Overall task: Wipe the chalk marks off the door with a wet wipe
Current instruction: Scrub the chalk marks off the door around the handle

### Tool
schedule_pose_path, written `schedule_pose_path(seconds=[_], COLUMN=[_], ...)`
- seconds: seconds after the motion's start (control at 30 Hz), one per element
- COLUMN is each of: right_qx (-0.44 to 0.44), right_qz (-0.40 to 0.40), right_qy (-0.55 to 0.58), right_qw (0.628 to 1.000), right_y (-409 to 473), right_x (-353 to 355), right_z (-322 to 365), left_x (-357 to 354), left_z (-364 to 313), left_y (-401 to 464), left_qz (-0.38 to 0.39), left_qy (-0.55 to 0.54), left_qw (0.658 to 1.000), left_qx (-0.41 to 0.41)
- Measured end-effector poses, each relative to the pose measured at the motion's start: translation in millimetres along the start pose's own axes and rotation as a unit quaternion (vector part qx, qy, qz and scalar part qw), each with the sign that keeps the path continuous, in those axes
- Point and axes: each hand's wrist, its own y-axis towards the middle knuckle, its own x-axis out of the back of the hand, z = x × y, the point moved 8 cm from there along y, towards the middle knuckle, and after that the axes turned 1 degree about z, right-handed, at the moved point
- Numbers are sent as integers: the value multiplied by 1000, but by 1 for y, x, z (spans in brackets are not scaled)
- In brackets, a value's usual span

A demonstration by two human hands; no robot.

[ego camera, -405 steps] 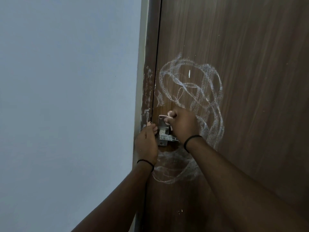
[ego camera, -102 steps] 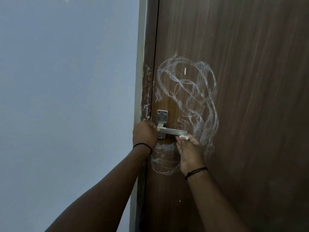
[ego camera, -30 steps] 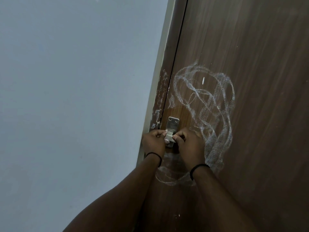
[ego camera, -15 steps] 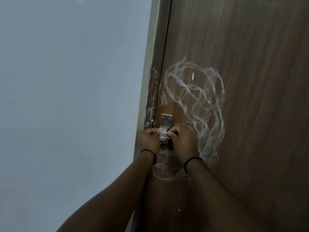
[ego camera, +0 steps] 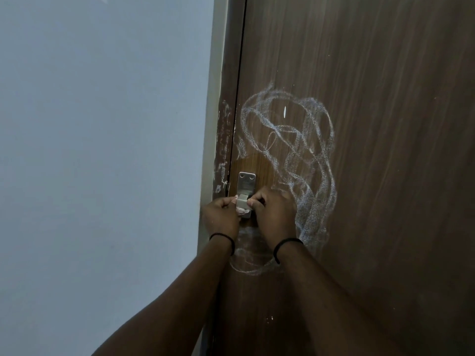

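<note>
- The pale wall point(ego camera: 102, 150) fills the left side; nothing on it concerns the job.
- The door frame point(ego camera: 223, 140) carries faint white scuffs, so it may want a pass too.
- The left hand point(ego camera: 221, 217) is curled at the near side of the metal handle plate point(ego camera: 246, 182), its fingertips pinching a bit of the wet wipe point(ego camera: 240, 209), most likely to keep the cloth taut against the metal.
- The wipe shows only as a small pale wad between the two hands, at the handle's base; how it is folded I cannot make out.
- The right hand point(ego camera: 276, 218) is closed around the handle from the other side, fingers curled; it seems to share the wipe, though the view is too dark to be sure.
- The chalk marks point(ego camera: 308, 155) loop above, right of and below the hands, on the brown door point(ego camera: 385, 176). A cleaner patch sits around the plate, so most of the wiping remains.
</note>
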Motion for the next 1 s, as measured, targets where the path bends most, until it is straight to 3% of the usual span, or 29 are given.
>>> schedule_pose_path(seconds=[0.17,0.33,0.43,0.57,0.83,1.0], right_qx=[0,1,5,9,4,7], right_qz=[-3,11,11,16,15,20], right_qy=[10,12,5,-3,3,2], right_qw=[1000,1000,1000,1000,1000,1000], right_y=[-1,-1,-1,0,-2,-3], right_x=[-1,0,1,0,0,0], right_z=[-2,1,0,0,0,1], left_x=[1,2,8,16,9,-3], left_z=[7,10,4,-7,-16,-51], left_y=[-6,-8,-10,1,9,16], left_qz=[35,59,31,-54,-58,-69], left_qy=[-65,-55,-44,8,167,155], left_qw=[997,995,996,998,984,981], left_qx=[-2,-52,-76,-40,-17,-92])
